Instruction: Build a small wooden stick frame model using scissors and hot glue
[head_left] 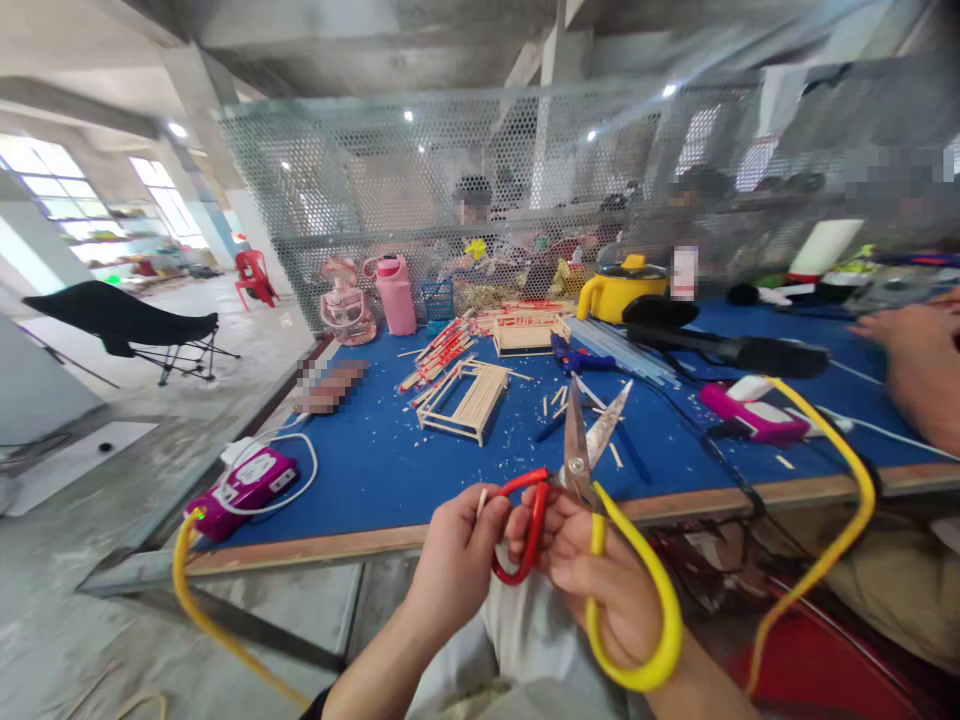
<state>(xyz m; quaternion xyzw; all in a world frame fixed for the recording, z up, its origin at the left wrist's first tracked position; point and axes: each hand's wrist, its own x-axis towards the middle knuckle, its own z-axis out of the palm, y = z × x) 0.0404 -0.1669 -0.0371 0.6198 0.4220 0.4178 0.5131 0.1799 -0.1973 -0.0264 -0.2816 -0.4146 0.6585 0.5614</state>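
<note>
My right hand (600, 570) is closed around a pair of scissors (579, 466) with one yellow and one red handle; the blades stand apart and point away from me. My left hand (461, 550) is closed beside the red handle, pinching a short pale stick (481, 500). Both hands are close together in front of the table's near edge. Beyond them, a small frame of wooden sticks (480, 392) lies on the blue table (360, 480). A second stick-built piece (529, 338) is behind it, near a blue glue gun (577, 356).
Red-wrapped stick bundles (442, 350), clear rods (626, 348) and a yellow pot (626, 292) are toward the back. Purple power strips (251, 490) with yellow cords lie left and right. Pink bottles (395, 295) stand by the mesh screen. Another person's hand (922, 350) is at the right.
</note>
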